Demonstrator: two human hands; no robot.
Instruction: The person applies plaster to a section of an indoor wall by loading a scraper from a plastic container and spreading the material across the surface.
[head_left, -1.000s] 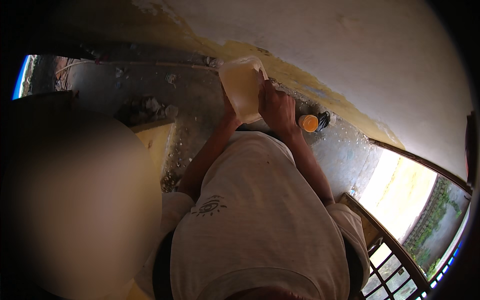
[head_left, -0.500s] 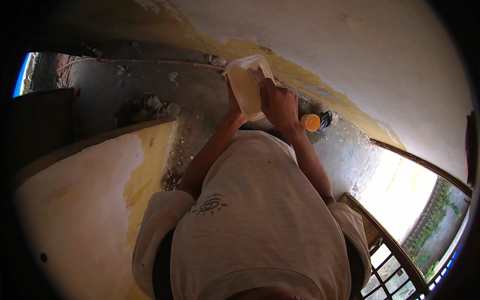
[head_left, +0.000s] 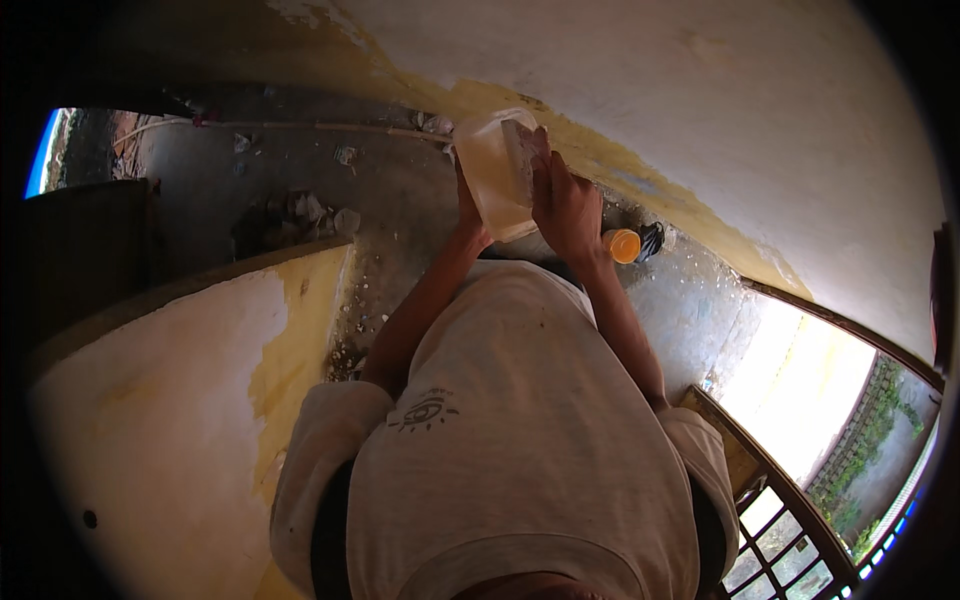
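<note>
A translucent plastic container (head_left: pixel 486 185) with a pale yellowish interior is held up at the upper middle, in front of the wall. My left hand (head_left: pixel 467 210) grips its left side, the fingers partly hidden behind it. My right hand (head_left: pixel 568 215) is closed on a flat greyish piece (head_left: pixel 519 158) at the container's right inner part; I cannot make out exactly what it is. Just right of that hand, on the floor, an orange-topped tub (head_left: pixel 621 246) stands beside a black crumpled item (head_left: pixel 650 240).
A peeling yellow-white wall (head_left: pixel 700 120) rises ahead; a low wall (head_left: pixel 170 390) is at lower left. On the floor lie a long pole (head_left: pixel 340 126) and crumpled debris (head_left: pixel 300 210). A bright doorway (head_left: pixel 790 370) and a barred metal frame (head_left: pixel 785 550) are at right.
The container and both hands have shifted slightly right. My right fingers have moved within the container, and the greyish piece under them shows more now.
</note>
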